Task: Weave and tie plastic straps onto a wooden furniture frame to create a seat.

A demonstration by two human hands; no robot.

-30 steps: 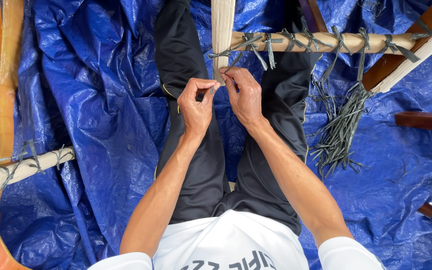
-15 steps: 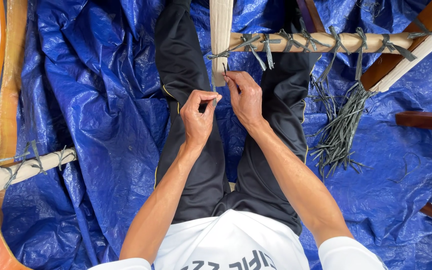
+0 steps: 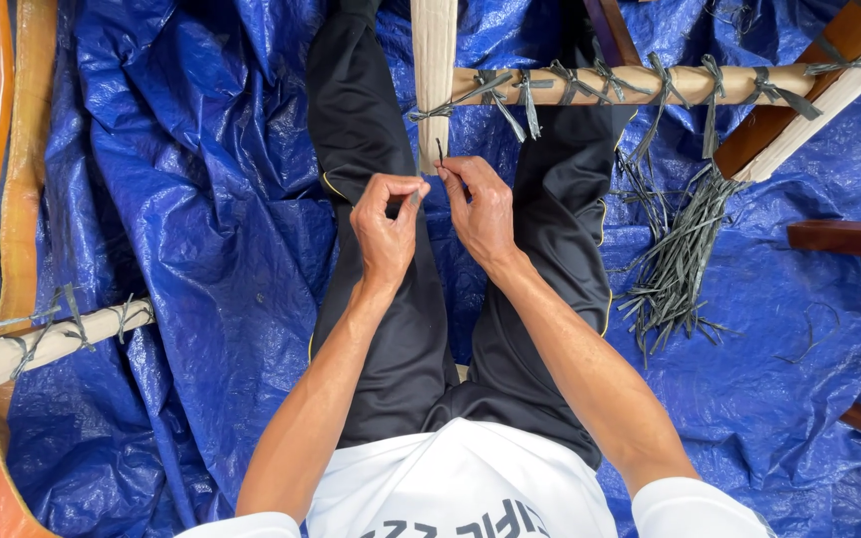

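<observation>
Spread beneath: crumpled blue plastic tarpaulin (image 3: 201, 249). Across the top: pale round wooden pole (image 3: 640, 84) lashed with grey ties, joined to flat pale upright slat (image 3: 434, 70). Step in hand, apparently: binding. Left hand (image 3: 388, 231) and right hand (image 3: 480, 207) (both pinched closed) gripping thin dark grey strip (image 3: 439, 151) just below the slat. Next move likely demanding tension.

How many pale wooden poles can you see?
3. One upright pole stands above the hands, one pole lies across the top, wrapped with dark ties, and one pole lies at the left edge. More may be hidden outside the picture.
</observation>
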